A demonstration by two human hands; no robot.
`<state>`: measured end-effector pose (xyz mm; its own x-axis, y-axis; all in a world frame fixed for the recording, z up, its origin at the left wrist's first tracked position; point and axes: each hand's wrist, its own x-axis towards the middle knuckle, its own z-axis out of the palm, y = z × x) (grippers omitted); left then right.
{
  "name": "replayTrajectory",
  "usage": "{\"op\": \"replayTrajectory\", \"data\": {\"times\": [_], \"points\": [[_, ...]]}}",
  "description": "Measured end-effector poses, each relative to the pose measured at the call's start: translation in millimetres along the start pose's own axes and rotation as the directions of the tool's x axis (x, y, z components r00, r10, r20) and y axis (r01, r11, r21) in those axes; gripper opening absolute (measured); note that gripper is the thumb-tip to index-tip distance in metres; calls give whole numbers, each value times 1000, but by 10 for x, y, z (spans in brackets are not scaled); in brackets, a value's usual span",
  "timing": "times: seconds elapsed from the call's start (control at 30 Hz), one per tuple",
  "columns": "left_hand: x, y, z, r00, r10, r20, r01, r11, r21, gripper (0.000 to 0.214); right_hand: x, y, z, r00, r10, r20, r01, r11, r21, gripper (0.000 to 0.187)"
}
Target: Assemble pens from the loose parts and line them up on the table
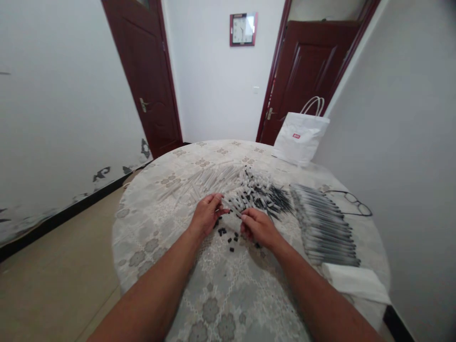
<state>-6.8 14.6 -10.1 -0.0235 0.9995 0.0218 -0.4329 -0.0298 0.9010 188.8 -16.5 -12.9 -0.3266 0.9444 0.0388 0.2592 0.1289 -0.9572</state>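
Observation:
My left hand [207,213] and my right hand [259,227] meet over the round table [149,237], fingers pinched on a thin pen part [233,209] held between them. Small black caps [228,235] lie scattered on the cloth just under my hands. Beyond my fingers sits a pile of pale pen barrels [210,183] and a heap of dark refills and tips [265,194]. A neat row of assembled pens [326,221] lies to the right of my right hand.
Eyeglasses [352,199] rest at the table's right edge. A white paper bag [301,135] stands at the far side. Folded white cloth [356,280] lies near right. Two dark red doors and a wall clock [243,29] are behind.

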Motion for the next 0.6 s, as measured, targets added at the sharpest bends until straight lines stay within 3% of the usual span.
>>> {"op": "replayTrajectory", "data": {"times": [0.1,0.2,0.27,0.37,0.5,0.6], "points": [[-39,31,41,996,-4,88,-16,975,221,34,-12,-70,-67,960,-258,-105,200,901,-385,15],[-68,66,65,969,-44,242,-64,904,422,33,-13,-141,-129,932,-351,-91,233,771,-593,16],[-93,89,79,946,-72,316,-114,839,532,35,-21,-190,-171,929,-368,-39,236,672,-702,16],[-125,122,96,936,-81,341,-163,761,628,36,-59,-283,-260,933,-359,26,235,552,-800,15],[-133,167,106,948,-41,317,-202,692,693,37,-177,-432,-499,943,-332,23,201,514,-834,10],[-127,200,110,961,2,276,-206,668,715,39,-346,-503,-795,961,-275,11,153,498,-854,10]]}}
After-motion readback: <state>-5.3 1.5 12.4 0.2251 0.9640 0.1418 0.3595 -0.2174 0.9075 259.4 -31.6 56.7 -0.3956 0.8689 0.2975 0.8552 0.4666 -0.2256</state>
